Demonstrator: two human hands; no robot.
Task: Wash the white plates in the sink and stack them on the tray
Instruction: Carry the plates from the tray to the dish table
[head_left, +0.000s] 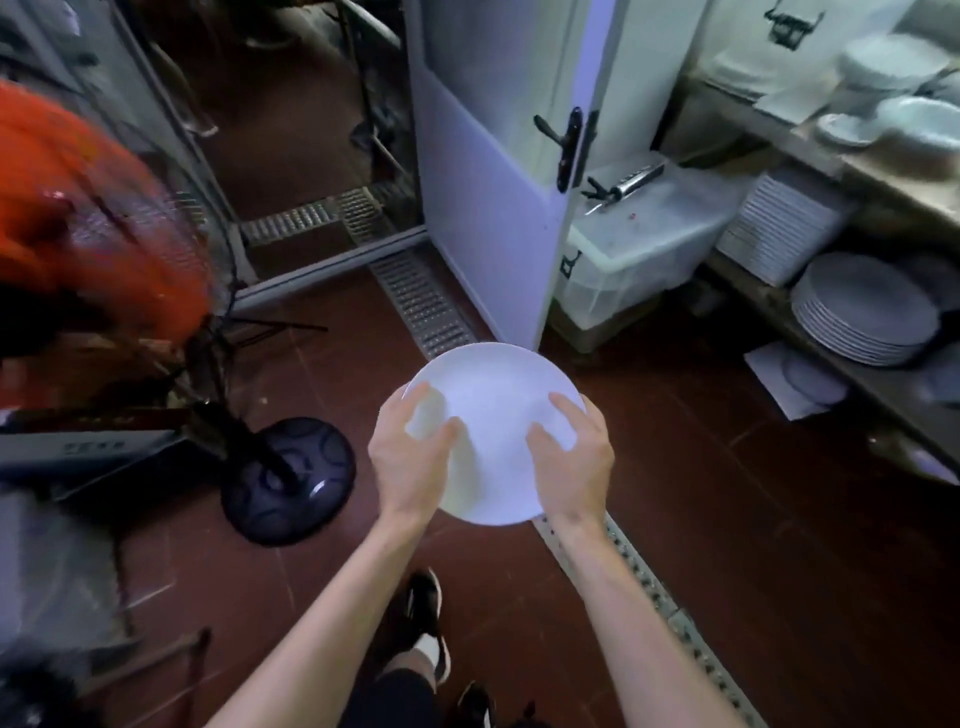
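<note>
- Two bare hands hold one white plate (493, 415) out in front of the body, above the red-brown tiled floor (727, 493).
- Left hand (408, 462) grips the plate's left edge, thumb and fingers curled over the rim onto the top face; closed on it.
- Right hand (571, 462) grips the right edge the same way, fingers spread a little across the face, thumb toward the plate's middle.
- Plate looks roughly level, tilted slightly toward the camera; surface plain, no visible residue, but the picture is soft.
- Metal floor drain grate (426, 306) runs diagonally under the plate and on past the right forearm.
- White door (483, 197) with a black handle (566, 145) stands open straight ahead.
- Right side: shelf (779, 130) with stacks of white dishes; a round stack of plates (867, 312) on the lower level, a square stack (784, 228) just above it.
- Clear plastic lidded bin (639, 249) sits between door and shelf.
- Left: pedestal fan, orange blades (88, 208) blurred, dark round base (288, 483) on the floor.
- Black shoe (426, 618) visible below the arms.
- No sink or tray can be made out.
</note>
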